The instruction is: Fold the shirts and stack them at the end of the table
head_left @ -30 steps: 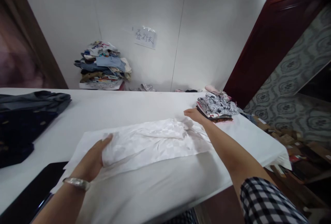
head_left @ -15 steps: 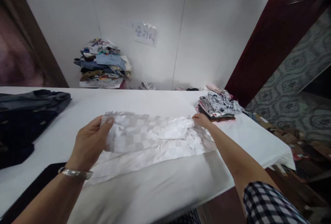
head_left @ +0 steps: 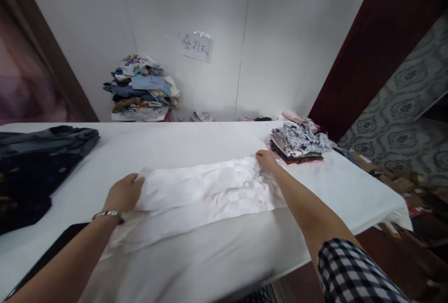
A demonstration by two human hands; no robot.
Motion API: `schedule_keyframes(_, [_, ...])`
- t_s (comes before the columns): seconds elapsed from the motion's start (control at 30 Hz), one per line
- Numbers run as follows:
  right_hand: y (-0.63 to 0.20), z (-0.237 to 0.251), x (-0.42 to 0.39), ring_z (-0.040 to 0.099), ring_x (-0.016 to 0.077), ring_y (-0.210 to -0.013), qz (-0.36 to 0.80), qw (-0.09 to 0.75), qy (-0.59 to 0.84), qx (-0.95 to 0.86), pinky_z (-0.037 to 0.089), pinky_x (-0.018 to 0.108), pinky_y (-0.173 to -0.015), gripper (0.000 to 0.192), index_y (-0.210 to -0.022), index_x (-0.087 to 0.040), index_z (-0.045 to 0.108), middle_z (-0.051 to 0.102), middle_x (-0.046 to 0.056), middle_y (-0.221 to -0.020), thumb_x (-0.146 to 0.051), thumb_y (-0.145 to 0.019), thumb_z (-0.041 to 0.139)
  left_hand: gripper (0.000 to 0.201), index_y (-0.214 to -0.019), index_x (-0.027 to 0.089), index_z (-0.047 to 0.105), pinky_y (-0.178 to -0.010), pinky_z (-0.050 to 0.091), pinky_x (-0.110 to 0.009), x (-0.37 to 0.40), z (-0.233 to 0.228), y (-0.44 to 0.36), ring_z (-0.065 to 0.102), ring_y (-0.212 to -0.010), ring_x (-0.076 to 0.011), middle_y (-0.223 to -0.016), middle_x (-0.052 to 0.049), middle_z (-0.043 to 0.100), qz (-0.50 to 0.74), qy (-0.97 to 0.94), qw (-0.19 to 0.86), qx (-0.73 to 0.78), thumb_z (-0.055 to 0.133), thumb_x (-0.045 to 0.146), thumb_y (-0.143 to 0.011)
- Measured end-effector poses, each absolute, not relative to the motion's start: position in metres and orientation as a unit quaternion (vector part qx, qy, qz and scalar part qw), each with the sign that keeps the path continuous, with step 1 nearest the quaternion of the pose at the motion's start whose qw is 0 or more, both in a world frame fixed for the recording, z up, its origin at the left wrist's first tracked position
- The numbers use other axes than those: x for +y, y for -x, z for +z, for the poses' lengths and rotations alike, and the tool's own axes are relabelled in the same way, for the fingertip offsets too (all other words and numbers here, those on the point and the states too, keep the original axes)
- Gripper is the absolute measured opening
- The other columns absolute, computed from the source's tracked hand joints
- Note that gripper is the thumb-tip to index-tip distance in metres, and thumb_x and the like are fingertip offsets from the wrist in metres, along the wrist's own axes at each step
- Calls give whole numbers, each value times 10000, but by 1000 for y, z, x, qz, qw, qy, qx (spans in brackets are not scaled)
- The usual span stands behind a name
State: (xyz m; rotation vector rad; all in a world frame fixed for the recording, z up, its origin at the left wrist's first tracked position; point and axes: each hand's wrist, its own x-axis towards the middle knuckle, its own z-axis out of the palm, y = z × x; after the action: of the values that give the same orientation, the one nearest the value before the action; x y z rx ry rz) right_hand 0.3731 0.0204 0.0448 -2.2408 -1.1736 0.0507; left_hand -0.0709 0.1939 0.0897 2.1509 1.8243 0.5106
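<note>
A white checked shirt (head_left: 196, 186) is spread in a folded strip across the table in front of me, with creases bunched toward its right end. My left hand (head_left: 125, 192), with a silver bracelet at the wrist, pinches the far left corner of its upper layer. At the far right corner, my right hand (head_left: 265, 159) is closed on the fabric, close to a stack of folded clothes. The upper layer lies low over the layer beneath, whose near edge shows.
Folded clothes (head_left: 297, 142) are stacked at the right, and dark garments (head_left: 38, 168) lie at the left. A tall clothes pile (head_left: 143, 88) stands beyond the white table (head_left: 185, 140), against the wall. A handwritten sign (head_left: 196, 46) hangs there. Boxes (head_left: 402, 184) clutter the floor at right.
The shirt's upper layer has come down flatter onto the lower one. My left hand has moved down and slightly left with its corner; my right hand has shifted slightly up and left.
</note>
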Motion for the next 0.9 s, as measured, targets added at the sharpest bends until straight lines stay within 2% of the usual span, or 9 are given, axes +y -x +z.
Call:
schedule_keyframes(0.1, [-357,48,18,614,246,-1006,-8,284,842,-458,434,372,-919,256,-942,-174,711,703,106,-1018,-140,-761,533,361,-1089,194,593,-828,450,-275,190,79,77,617,-990,-224,-1099,-68,692,91,-770,138,617,374,321,-832])
schedule_keyframes(0.23, [-311,52,10,468,212,-1244,-25,274,807,-523,315,363,-1066,340,-1166,-198,628,584,95,-1280,-308,-879,483,460,-1300,266,405,-886,441,-321,181,81,85,586,-1075,-224,-1282,-23,599,83,-762,130,629,302,400,-872])
schedule_keyframes(0.37, [-255,46,0,258,277,-1387,53,161,752,-636,217,504,-1093,507,-1340,-249,475,363,93,-1480,-491,-896,438,564,-1365,197,328,-970,394,-373,181,76,93,440,-1260,-258,-1456,-89,409,29,-794,40,606,270,476,-880])
schedule_keyframes(0.47, [-231,48,-6,201,305,-1403,104,86,760,-636,183,564,-1076,547,-1375,-276,414,283,101,-1518,-532,-891,423,554,-1344,195,361,-957,403,-398,187,69,96,424,-1269,-269,-1461,-99,394,-12,-806,14,591,305,480,-873])
schedule_keyframes(0.63, [-208,54,-11,87,269,-1433,39,111,759,-640,91,530,-1116,568,-1418,-250,354,200,100,-1548,-518,-918,364,591,-1312,133,415,-884,448,-418,196,70,97,481,-1210,-320,-1406,-178,432,-27,-802,39,596,427,468,-825])
schedule_keyframes(0.8, [-186,39,-16,172,267,-1419,93,57,742,-661,127,528,-1114,547,-1412,-236,380,249,102,-1530,-487,-926,358,655,-1262,83,454,-866,464,-387,198,79,97,542,-1143,-344,-1251,-233,554,11,-786,127,605,595,405,-709])
schedule_keyframes(0.9, [-177,39,-18,142,267,-1426,86,67,752,-650,133,531,-1113,555,-1417,-242,372,234,91,-1537,-499,-927,338,729,-1256,106,469,-780,498,-343,206,78,97,604,-1055,-323,-1206,-217,597,12,-756,162,634,687,369,-611])
